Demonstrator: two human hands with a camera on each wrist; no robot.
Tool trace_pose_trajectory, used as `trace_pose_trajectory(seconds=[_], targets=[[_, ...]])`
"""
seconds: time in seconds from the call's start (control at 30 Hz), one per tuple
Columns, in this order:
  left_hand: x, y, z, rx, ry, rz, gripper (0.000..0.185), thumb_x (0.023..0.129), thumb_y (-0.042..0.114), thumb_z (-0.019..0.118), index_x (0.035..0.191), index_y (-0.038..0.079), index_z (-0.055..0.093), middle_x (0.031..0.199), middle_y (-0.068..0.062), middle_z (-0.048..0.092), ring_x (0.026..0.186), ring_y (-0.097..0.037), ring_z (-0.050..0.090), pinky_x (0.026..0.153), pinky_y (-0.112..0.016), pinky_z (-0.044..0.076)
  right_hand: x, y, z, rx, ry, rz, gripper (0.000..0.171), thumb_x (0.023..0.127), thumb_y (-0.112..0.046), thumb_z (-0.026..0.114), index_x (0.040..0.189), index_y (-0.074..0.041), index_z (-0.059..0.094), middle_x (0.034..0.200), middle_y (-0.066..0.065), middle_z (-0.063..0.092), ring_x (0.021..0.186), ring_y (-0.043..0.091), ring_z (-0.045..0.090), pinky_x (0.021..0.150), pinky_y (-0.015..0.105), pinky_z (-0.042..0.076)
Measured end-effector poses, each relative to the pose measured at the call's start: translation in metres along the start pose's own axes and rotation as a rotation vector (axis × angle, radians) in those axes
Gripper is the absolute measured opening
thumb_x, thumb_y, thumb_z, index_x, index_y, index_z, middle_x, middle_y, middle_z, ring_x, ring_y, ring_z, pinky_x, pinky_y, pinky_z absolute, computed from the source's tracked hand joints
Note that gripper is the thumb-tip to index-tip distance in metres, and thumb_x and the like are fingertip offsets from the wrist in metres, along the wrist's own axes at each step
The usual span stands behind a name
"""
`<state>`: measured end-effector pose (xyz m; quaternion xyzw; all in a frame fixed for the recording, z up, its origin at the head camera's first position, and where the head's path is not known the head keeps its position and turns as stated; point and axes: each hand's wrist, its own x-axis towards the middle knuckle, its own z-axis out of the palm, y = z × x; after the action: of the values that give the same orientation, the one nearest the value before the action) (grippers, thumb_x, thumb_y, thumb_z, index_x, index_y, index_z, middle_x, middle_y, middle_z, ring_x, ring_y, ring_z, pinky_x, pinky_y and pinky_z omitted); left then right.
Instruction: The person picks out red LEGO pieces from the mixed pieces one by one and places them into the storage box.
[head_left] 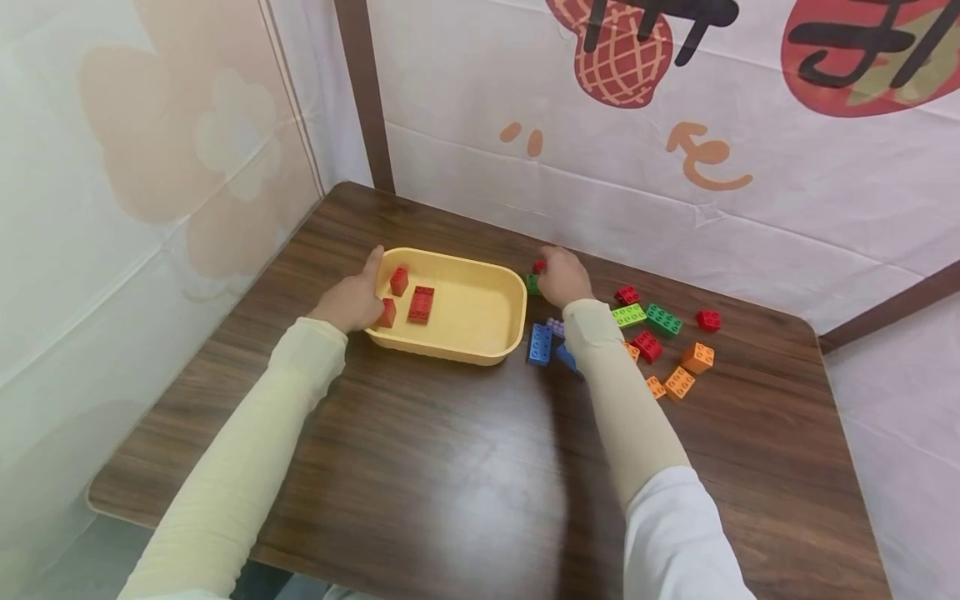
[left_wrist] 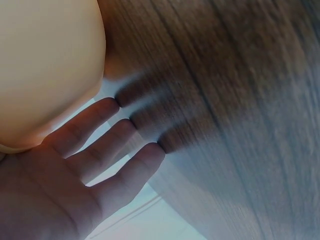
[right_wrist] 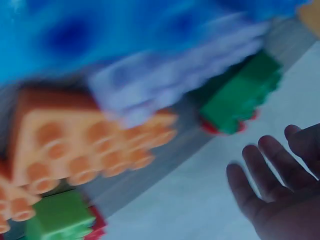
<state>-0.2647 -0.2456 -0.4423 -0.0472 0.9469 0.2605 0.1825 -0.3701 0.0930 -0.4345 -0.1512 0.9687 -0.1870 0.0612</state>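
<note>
Right hand (head_left: pixel 562 275), fingers loosely spread and empty, hovers over the small red plastic brick (head_left: pixel 538 267) near the counter's far edge; the left hand (head_left: pixel 352 297) rests flat against the yellow plastic tub (head_left: pixel 517 312).

left hand (head_left: pixel 348 298) sitting mid-left of head frame, fingers (left_wrist: pixel 107 145) lying straight; right hand (head_left: pixel 562 277) reaching toward centre, fingers (right_wrist: pixel 260 177) hanging loosely spread, both arms extending forward

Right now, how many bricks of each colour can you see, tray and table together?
Red bricks: 7 (3 in the tray, 4 on the table)
Green bricks: 3 (one is lime)
Orange bricks: 4
Blue bricks: 2
Purple bricks: 1
Total: 17 in view; the right sleeve may hide more.
</note>
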Motion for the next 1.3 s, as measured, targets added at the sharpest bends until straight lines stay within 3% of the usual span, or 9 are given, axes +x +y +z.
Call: trace_pose_trajectory(seconds=[0.23, 0.43, 0.63, 0.8, 0.9, 1.1, 1.3], targets=[[-0.001, 0.001, 0.0, 0.002, -0.007, -0.01, 0.093, 0.096, 0.014, 0.05, 0.161, 0.018, -0.016, 0.104, -0.026, 0.06, 0.087, -0.038, 0.058, 0.08, -0.052, 0.046, 0.007, 0.038, -0.002, 0.016, -0.105, 0.065, 0.048, 0.088, 0.0, 0.052, 0.135, -0.003, 0.062, 0.131, 0.016, 0.061, 0.112, 0.033, 0.058, 0.098, 0.052, 0.045], [-0.002, 0.004, -0.001, 0.0, -0.006, -0.011, 0.093, 0.095, 0.012, 0.05, 0.161, 0.018, -0.016, 0.094, -0.023, 0.06, 0.083, -0.037, 0.058, 0.077, -0.05, 0.046, 0.006, 0.064, -0.006, -0.04, -0.068, 0.086, 0.041, 0.091, -0.002, 0.058, 0.132, -0.005, 0.062, 0.123, 0.018, 0.064, 0.102, 0.036, 0.06, 0.095, 0.054, 0.047], [-0.002, 0.003, -0.001, 0.008, 0.01, 0.0, 0.094, 0.094, 0.012, 0.05, 0.161, 0.017, -0.015, 0.093, -0.024, 0.06, 0.082, -0.038, 0.058, 0.077, -0.05, 0.046, -0.001, 0.076, -0.006, -0.114, -0.042, 0.042, 0.04, 0.093, -0.003, 0.062, 0.132, -0.006, 0.056, 0.113, 0.02, 0.066, 0.095, 0.04, 0.062, 0.09, 0.058, 0.05], [-0.002, 0.002, -0.002, -0.006, -0.005, -0.012, 0.094, 0.094, 0.012, 0.051, 0.161, 0.019, -0.015, 0.094, -0.023, 0.06, 0.082, -0.037, 0.058, 0.075, -0.049, 0.046, -0.003, 0.08, -0.005, -0.127, -0.045, 0.038, 0.032, 0.094, -0.01, 0.067, 0.124, -0.005, 0.055, 0.109, 0.02, 0.065, 0.099, 0.043, 0.06, 0.095, 0.064, 0.041], [-0.002, 0.003, -0.001, -0.008, -0.005, -0.009, 0.094, 0.094, 0.012, 0.051, 0.161, 0.019, -0.015, 0.096, -0.024, 0.06, 0.083, -0.037, 0.058, 0.076, -0.049, 0.046, -0.007, 0.086, -0.006, -0.092, -0.043, 0.065, 0.028, 0.095, -0.013, 0.068, 0.118, -0.005, 0.055, 0.112, 0.019, 0.064, 0.101, 0.041, 0.058, 0.097, 0.063, 0.039], [-0.002, 0.005, -0.002, -0.003, 0.0, 0.003, 0.094, 0.094, 0.013, 0.051, 0.161, 0.019, -0.015, 0.102, -0.026, 0.06, 0.085, -0.037, 0.058, 0.079, -0.051, 0.046, -0.021, 0.093, -0.015, 0.041, 0.015, 0.153, 0.024, 0.097, -0.014, 0.067, 0.114, -0.003, 0.054, 0.111, 0.021, 0.062, 0.093, 0.038, 0.055, 0.089, 0.055, 0.047], [-0.004, 0.003, -0.002, -0.009, -0.001, -0.001, 0.096, 0.094, 0.015, 0.053, 0.161, 0.019, -0.016, 0.107, -0.027, 0.059, 0.089, -0.038, 0.058, 0.082, -0.052, 0.045, -0.031, 0.095, -0.023, 0.105, 0.06, 0.16, 0.038, 0.098, -0.015, 0.066, 0.131, -0.004, 0.05, 0.126, 0.022, 0.059, 0.103, 0.039, 0.057, 0.094, 0.053, 0.048]])
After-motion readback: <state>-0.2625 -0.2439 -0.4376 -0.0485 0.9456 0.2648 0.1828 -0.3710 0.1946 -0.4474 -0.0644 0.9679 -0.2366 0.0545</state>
